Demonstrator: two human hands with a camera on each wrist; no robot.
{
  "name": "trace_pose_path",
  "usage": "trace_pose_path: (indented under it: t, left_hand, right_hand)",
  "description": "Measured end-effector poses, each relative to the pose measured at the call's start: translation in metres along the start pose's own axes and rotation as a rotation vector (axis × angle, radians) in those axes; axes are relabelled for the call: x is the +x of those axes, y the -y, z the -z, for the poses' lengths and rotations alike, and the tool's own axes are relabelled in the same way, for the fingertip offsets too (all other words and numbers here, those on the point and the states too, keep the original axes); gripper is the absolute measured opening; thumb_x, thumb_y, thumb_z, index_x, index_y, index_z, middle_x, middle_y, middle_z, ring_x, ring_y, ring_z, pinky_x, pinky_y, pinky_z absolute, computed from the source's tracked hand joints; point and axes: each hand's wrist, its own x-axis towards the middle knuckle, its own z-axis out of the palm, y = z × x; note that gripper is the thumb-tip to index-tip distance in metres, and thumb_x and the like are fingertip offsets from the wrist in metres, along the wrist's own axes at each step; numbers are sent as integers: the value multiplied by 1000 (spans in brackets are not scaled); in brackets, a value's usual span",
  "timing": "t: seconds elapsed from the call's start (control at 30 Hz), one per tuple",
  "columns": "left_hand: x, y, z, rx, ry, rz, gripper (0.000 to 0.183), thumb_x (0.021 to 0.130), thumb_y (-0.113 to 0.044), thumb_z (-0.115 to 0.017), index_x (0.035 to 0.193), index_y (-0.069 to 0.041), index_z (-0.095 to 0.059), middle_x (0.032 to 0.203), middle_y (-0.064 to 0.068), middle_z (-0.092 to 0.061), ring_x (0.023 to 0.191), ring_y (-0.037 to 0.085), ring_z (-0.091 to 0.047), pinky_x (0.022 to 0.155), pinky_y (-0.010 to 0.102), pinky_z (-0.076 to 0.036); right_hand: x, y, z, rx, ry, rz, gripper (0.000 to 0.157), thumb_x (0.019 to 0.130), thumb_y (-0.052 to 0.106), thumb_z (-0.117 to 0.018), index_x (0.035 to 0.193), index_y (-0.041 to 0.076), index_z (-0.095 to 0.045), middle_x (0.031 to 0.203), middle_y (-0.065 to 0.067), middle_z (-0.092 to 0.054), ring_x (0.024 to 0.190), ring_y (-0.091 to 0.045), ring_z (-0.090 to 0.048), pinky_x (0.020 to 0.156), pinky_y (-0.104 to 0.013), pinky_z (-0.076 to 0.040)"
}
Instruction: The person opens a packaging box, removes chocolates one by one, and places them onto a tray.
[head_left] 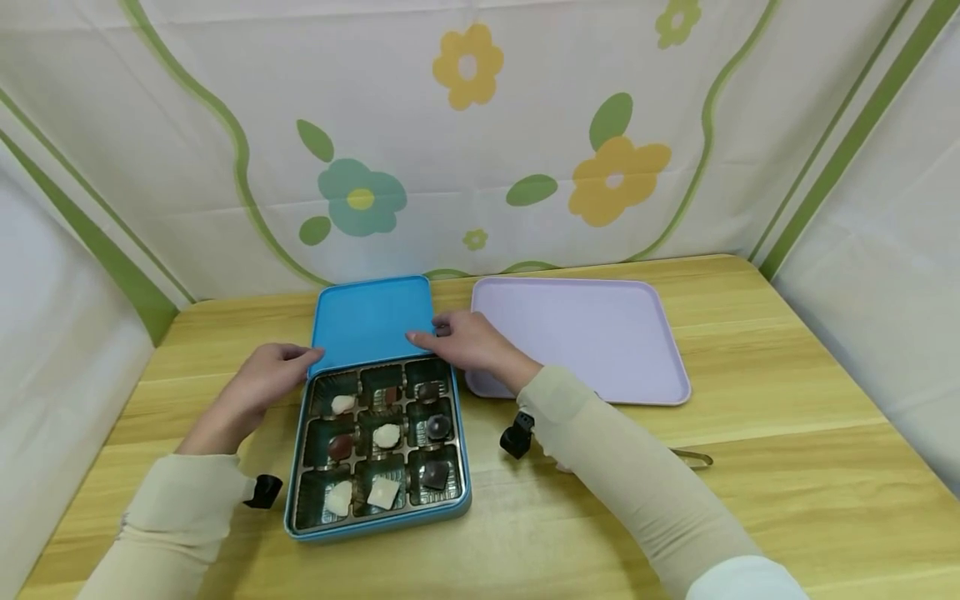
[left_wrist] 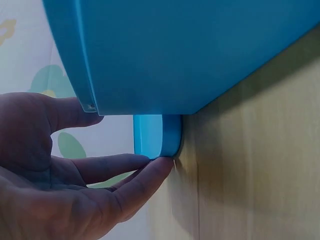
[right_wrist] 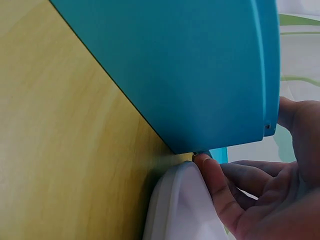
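A blue tin (head_left: 381, 527) stands on the table, its insert divided into compartments holding several chocolates, white, brown and dark. Behind it the tin's blue lid (head_left: 372, 317) lies laid back. My left hand (head_left: 258, 385) is at the lid's left edge near the tin's back corner; in the left wrist view its fingertips touch the side of the lid (left_wrist: 171, 136), thumb by the tin's rim. My right hand (head_left: 468, 340) mirrors it on the right edge, thumb over the lid and fingers (right_wrist: 215, 175) extended at its side, between lid and tray.
A lilac tray (head_left: 592, 333) lies close to the right of the lid. Metal tongs (head_left: 693, 458) stick out from under the right forearm, mostly hidden. A flowered cloth (head_left: 510, 125) hangs behind the wooden table (head_left: 787, 375), with white cloth at both sides.
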Motion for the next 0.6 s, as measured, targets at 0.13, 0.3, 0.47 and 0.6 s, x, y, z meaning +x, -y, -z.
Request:
trace_pose_path:
  t: [0.13, 0.3, 0.47, 0.6]
  left_hand:
    - [0, -1, -2, 11, -9, -5, 75, 117, -45, -39, 163, 13, -28, 170, 38, -27, 154, 57, -33, 124, 70, -33]
    - [2, -5, -2, 22, -10, -12, 76, 116, -46, -40, 164, 12, -29, 170, 37, -27, 155, 56, -32, 124, 70, -33]
    - [-1, -7, -5, 37, -8, -8, 78, 116, -48, -40, 165, 10, -26, 172, 36, -24, 157, 57, -26, 124, 71, -31]
    - [-7, -4, -8, 39, -25, -26, 83, 115, -52, -40, 167, 9, -21, 172, 36, -22, 157, 57, -25, 124, 71, -32]
  right_hand:
    - [0, 0, 1, -14, -4, 8, 79, 105, 62, -59, 160, 6, -51, 157, -15, -60, 144, -32, -59, 118, -49, -50]
    - [-2, 0, 3, -29, -19, 11, 80, 105, 62, -58, 160, 4, -50, 157, -17, -60, 145, -33, -58, 119, -49, -50]
    - [-7, -2, 3, -13, -26, 20, 83, 105, 63, -58, 161, 3, -47, 156, -18, -61, 145, -34, -59, 118, -50, -50]
    - [-15, -4, 5, 7, -41, 40, 83, 105, 62, -59, 163, 5, -44, 158, -18, -59, 144, -34, -59, 117, -51, -50]
